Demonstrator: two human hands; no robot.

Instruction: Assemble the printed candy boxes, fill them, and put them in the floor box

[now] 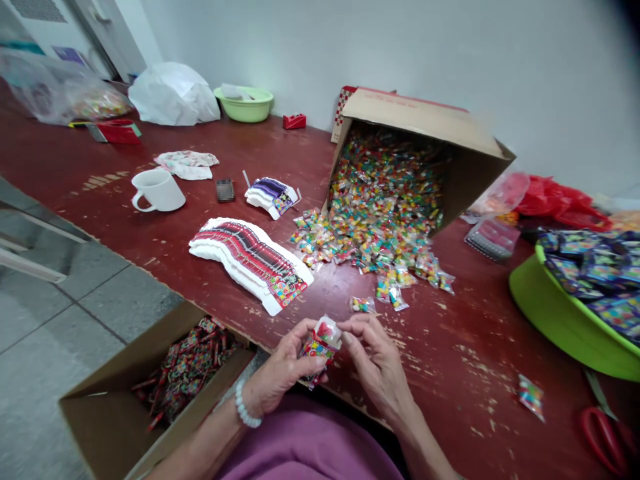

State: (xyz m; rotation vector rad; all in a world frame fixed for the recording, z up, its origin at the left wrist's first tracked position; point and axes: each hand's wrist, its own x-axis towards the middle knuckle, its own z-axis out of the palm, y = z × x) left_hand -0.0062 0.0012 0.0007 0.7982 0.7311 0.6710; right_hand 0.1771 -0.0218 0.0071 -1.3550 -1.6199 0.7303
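My left hand (287,363), with a pale bead bracelet at the wrist, grips a small printed candy packet (323,347) near the table's front edge. The packet's top is clear and shows something red inside. At its upper right corner, my right hand (373,347) has thumb and forefinger pinched together; whether they hold the packet's edge is hard to tell. Just beyond lies a small clear bag of colourful candies (363,305). A fanned stack of red printed wrappers (250,260) rests to the left, with a smaller purple stack (273,195) behind it.
A tipped cardboard box (480,173) spills many candy bags (385,200) onto the table. Below the left edge, another carton (95,420) holds finished-looking packets. A green basin (560,333) of packets, red-handled scissors (603,433), and a white mug (159,191) stand around.
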